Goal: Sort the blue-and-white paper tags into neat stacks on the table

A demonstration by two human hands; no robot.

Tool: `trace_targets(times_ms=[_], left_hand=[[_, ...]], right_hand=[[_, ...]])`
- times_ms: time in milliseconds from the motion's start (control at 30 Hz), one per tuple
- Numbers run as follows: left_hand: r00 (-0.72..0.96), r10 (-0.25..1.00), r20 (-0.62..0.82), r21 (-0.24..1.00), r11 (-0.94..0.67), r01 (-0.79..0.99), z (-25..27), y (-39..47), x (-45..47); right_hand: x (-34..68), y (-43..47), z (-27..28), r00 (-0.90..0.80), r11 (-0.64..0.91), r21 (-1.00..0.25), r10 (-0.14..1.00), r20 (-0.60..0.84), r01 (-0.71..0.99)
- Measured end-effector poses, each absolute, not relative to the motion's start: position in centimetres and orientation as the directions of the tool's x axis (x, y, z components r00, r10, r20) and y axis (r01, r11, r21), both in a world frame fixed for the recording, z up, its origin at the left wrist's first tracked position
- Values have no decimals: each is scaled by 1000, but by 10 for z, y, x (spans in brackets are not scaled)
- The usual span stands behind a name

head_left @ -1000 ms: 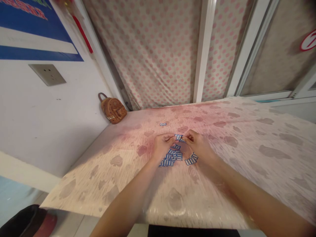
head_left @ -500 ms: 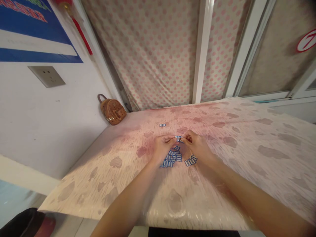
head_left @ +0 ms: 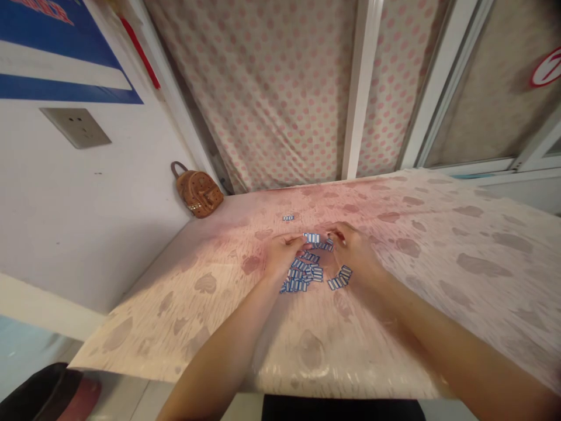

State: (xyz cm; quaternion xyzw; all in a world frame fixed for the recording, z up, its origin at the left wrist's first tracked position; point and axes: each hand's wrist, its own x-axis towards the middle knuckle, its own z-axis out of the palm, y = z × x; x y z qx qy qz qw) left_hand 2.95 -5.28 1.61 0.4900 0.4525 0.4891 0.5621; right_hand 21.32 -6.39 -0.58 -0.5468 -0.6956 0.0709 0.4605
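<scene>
My left hand (head_left: 280,256) pinches a small white piece with blue edging (head_left: 312,238), its face split into several bars. A little to the right, my right hand (head_left: 354,251) has its thumb and fingertips drawn together; anything between them is too small to make out. Below the held piece lies another blue-and-white strip (head_left: 324,246), close to the right fingertips. A loose pile of similar pieces (head_left: 302,275) rests on the table by my left wrist. More of them form a curved group (head_left: 339,278) beside my right wrist.
Farther back on the patterned tablecloth (head_left: 309,351) sits one more blue-and-white piece (head_left: 288,218). A brown mini backpack (head_left: 200,193) leans in the corner by the wall. Polka-dot curtains (head_left: 280,88) hang behind the table's far edge.
My hands have moved slightly apart. The blue-and-white piece that was between both hands' fingertips is now in my left hand alone. The view has tilted down a little.
</scene>
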Motion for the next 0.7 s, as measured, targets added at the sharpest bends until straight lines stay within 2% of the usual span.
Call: trace_targets(times_ms=[100,267,433,533,700], left_hand=[[39,998,-56,992,60,-112,15,-48,27],[14,999,-47,989,49,-138,8,-39,24],[16,999,-36,982,39,-184,3,-35,23],[15,999,-36,983,38,-180,3,-35,23],[12,1000,-16,983,18,-183,0,-33,22]], right_hand=[[222,-57,-13,23,253,-481,868,496,839],[218,-49,-22,-61,174,-342,947,316,923],[207,-49,-20,-83,145,-260,969,234,955],[206,-48,-22,-95,160,-274,967,235,948],[206,-45,-29,-207,296,-244,920,332,924]])
